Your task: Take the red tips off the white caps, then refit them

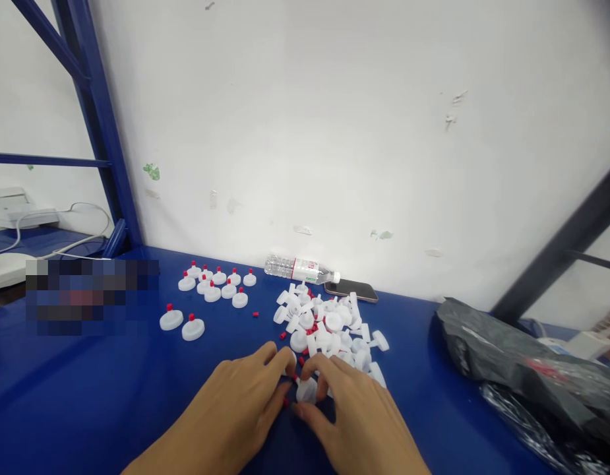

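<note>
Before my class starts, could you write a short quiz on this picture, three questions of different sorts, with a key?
1. Open question: what is between the thumb and fingers of the right hand?

2. Multiple choice: the clear bottle near the wall is
A) standing upright
B) lying on its side
C) inside the bag

3. True or false: the group of white discs with red tips stands to the right of the heap of white parts, as the picture shows it.

Key: 1. A round white piece. 2. B. 3. False; the group stands to the left of the heap.
</note>
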Motion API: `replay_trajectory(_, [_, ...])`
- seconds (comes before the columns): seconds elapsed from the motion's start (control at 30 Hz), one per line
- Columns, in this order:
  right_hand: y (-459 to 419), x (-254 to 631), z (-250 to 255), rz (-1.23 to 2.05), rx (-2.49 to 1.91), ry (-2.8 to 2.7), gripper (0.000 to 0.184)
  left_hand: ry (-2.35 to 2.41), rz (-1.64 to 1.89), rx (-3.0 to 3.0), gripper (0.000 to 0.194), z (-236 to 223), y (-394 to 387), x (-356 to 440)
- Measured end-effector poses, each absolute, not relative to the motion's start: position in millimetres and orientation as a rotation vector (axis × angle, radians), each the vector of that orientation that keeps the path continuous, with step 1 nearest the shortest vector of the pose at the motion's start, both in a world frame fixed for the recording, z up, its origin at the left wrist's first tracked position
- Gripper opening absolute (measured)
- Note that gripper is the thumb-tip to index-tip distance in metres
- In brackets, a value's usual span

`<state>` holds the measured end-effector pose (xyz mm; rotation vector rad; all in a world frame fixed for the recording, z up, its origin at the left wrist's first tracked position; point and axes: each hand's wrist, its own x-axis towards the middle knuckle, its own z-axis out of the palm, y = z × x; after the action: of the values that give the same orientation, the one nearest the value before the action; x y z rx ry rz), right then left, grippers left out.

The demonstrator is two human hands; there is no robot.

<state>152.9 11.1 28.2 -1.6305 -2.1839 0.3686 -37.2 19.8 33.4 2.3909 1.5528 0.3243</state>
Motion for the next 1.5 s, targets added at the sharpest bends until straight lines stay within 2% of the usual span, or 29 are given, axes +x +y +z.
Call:
replay_trajectory(0.13, [8.9, 150.7, 31.6, 0.388, -1.643, -2.181, 0.025, 1.452, 0.323, 2.378, 0.021, 25.2, 18.1, -43.2])
replay_trajectory(0.33, [7.9, 151.6, 31.1, 0.358, -1.6, -2.193, 0.027, 1.521, 0.225, 2.25, 0.018, 22.1, 19.5, -46.3])
replay_trajectory(0.47, [7.7, 151.9, 31.1, 0.34, -1.591, -2.193, 0.026, 1.626, 0.092, 2.263, 0.02, 30.0, 17.4, -48.1])
replay_trajectory(0.63, [7.6, 150.6, 32.5, 0.384, -1.614, -2.204, 0.035, 1.628, 0.123, 2.31, 0.027, 33.5, 16.2, -49.7])
replay_trajectory(0.73, [7.2, 150.6, 33.5, 0.406, -1.55, -2.195, 0.032, 1.587, 0.126, 2.353, 0.034, 34.8, 19.7, -46.9])
replay_trajectory(0.87, [6.9, 152.2, 34.7, 0.553, -1.464, -2.163, 0.032, 1.495, 0.161, 2.409, 0.024, 35.4, 24.6, -46.9])
replay_trajectory(0.93, [7.2, 153.4, 35.0, 0.57, -1.428, -2.16, 0.027, 1.474, 0.165, 2.437, 0.025, 35.2, 25.7, -50.0])
replay_trajectory(1.03, [8.0, 154.6, 34.4, 0.531, -1.389, -2.18, 0.017, 1.491, 0.119, 2.446, 0.028, 36.3, 25.9, -54.4])
replay_trajectory(1.23, [8.4, 152.6, 30.3, 0.418, -1.465, -2.162, 0.023, 1.508, 0.077, 2.393, 0.031, 40.3, 27.0, -50.8])
replay_trajectory(1.37, [8.2, 152.6, 30.6, 0.32, -1.506, -2.191, 0.019, 1.547, 0.076, 2.371, 0.033, 40.3, 29.0, -54.5])
replay_trajectory(1.5, [10.6, 160.9, 33.2, 0.275, -1.566, -2.159, 0.013, 1.625, 0.058, 2.349, 0.025, 38.8, 31.3, -63.7])
